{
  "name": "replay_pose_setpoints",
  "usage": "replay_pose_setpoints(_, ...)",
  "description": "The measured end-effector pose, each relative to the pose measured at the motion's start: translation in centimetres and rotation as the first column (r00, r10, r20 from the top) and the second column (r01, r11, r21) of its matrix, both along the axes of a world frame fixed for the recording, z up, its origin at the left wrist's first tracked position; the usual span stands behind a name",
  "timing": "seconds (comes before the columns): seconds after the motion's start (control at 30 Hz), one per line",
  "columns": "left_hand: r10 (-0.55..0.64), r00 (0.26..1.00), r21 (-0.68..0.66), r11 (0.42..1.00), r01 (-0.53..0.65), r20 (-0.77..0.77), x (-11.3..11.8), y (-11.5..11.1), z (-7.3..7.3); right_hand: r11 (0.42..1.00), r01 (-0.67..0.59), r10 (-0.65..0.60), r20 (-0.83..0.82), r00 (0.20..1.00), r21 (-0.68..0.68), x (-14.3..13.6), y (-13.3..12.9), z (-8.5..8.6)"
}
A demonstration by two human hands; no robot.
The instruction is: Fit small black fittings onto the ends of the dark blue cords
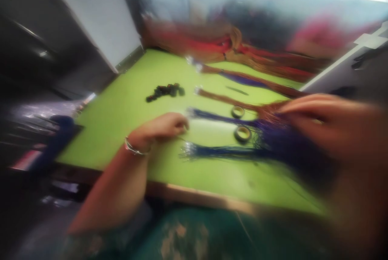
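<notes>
My left hand [171,125], a bracelet on its wrist, is closed over the green table, just left of the wire ends; what its fingers hold is too small to make out. My right hand [315,116] is blurred at the right, over the brown wires [224,98] and the spread blue wires; its grip is unclear. A blue bundle [212,115] and a dark blue bundle [224,151] lie across the table with their tips to the left. Two tape rolls, one [238,111] behind the other [243,134], sit among the wires.
Small black connectors [166,91] lie in a pile on the green table [121,110]. Farther back are another brown bundle [242,79] and red and brown wires [218,45]. A pale panel [100,13] stands at the left rear, and a white-edged frame [336,60] at the right.
</notes>
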State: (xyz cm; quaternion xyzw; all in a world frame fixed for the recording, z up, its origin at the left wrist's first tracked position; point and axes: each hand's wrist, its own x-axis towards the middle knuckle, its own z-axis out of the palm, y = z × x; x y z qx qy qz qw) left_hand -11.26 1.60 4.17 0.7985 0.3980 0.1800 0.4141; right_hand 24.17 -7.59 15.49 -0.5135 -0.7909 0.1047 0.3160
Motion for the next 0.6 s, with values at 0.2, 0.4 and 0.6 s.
replay_pose_setpoints(0.2,-0.026,0.994,-0.058,0.998,0.02,-0.106,-0.2,0.0,0.7,0.866,-0.29,0.456,0.403,0.794,-0.408,-12.6,1.5,-7.8)
replay_pose_setpoints(0.4,0.354,0.913,0.145,0.933,-0.329,-0.204,-4.4,1.8,1.4,0.885,-0.143,0.345,0.419,0.84,-0.442,-14.0,1.1,-10.6)
replay_pose_setpoints(0.6,0.843,0.508,0.357,0.427,-0.831,0.175,-7.5,5.6,-1.2,0.899,-0.141,0.287,0.315,0.905,-0.414,-14.4,1.1,-12.0)
